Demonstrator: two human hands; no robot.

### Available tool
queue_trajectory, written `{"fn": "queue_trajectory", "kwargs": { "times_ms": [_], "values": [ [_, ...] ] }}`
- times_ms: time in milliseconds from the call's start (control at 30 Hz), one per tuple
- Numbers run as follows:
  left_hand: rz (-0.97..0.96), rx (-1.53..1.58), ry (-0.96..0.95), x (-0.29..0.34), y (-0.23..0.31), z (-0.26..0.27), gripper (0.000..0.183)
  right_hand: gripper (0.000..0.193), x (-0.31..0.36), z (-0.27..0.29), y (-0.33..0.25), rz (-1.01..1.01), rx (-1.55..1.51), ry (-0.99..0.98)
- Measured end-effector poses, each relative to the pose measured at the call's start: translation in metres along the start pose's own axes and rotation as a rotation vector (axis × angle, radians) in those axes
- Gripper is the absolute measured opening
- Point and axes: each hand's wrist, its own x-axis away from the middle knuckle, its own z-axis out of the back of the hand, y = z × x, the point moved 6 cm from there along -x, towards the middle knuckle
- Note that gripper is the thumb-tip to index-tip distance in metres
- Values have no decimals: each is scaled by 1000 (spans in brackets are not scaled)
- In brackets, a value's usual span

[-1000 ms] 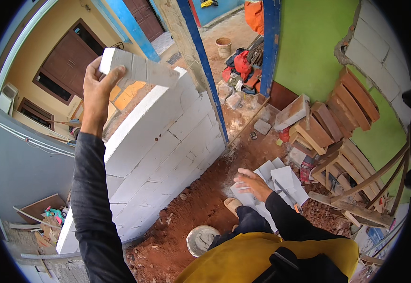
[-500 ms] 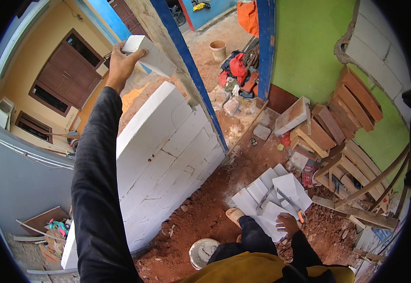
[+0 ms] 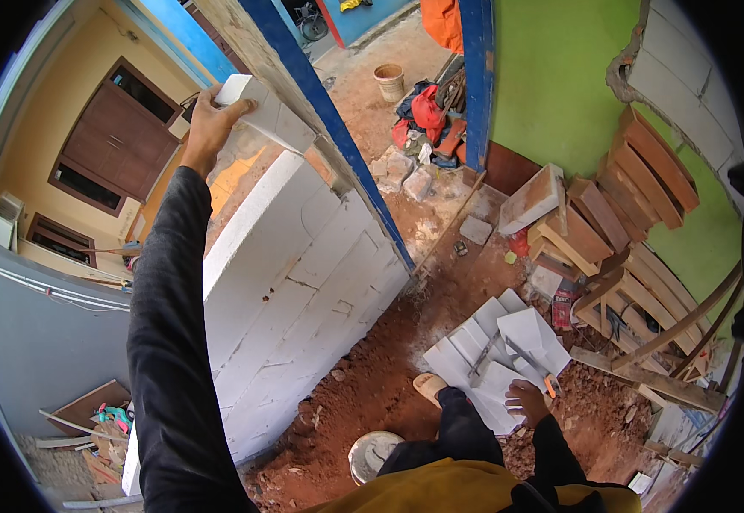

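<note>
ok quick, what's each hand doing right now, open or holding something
Left hand: closed on a white block.
Right hand: open, fingers loosely curled, nothing visibly held, near the orange-handled tool.

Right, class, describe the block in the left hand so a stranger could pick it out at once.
Start with the white wall in the left half. In the picture, just above the far end of its top edge, the left hand grips one end of a pale block. Unlike the blocks on the ground, this one is held up.
</note>
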Motion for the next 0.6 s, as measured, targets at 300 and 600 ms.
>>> {"fn": "queue_trajectory", "kwargs": {
  "times_ms": [300, 600],
  "values": [
    [63, 93, -93, -12, -19, -25, 86, 55, 0, 5, -5, 12, 15, 27],
    [15, -44, -140, -14, -23, -37, 93, 58, -10, -8, -21, 27, 91, 3]
  ]
}}
